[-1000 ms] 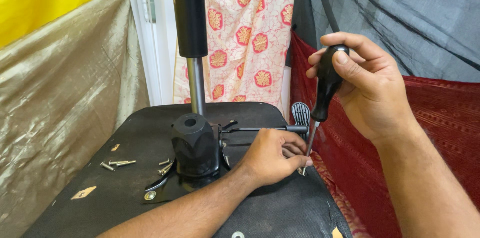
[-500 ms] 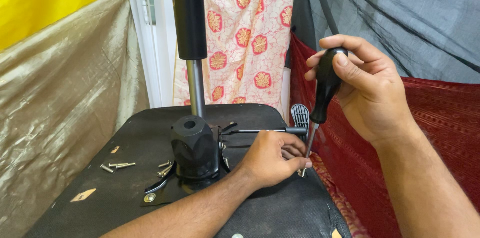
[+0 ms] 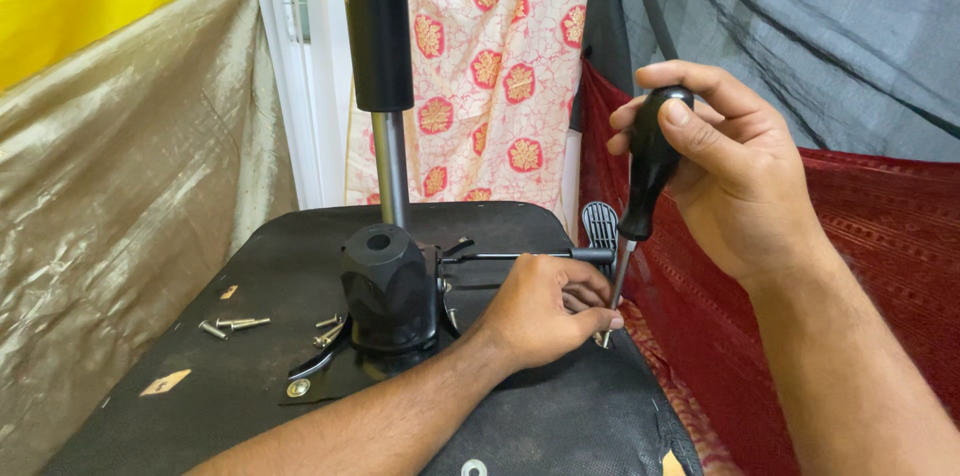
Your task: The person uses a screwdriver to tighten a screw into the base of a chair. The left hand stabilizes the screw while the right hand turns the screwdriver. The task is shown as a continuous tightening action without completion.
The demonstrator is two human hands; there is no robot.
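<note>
- The screwdriver with a fat black handle [image 3: 652, 171] has a thin silver shaft.
- The upturned chair seat of black fabric [image 3: 250, 376] is dark all over.
- The small loose metal screws [image 3: 235, 324] are shiny silver.
- The hanging cloth curtain [image 3: 500, 66] is cream with red flower shapes.
- The shiny crinkled cloth sheet [image 3: 120, 226] is gold.
- The woven cloth [image 3: 880, 236] is dark red.

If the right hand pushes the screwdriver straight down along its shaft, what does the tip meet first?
The right hand aims the screwdriver down at a screw pinched by the left hand's fingers, so probably the screw first, at the black seat's edge; depth is unclear.
</note>
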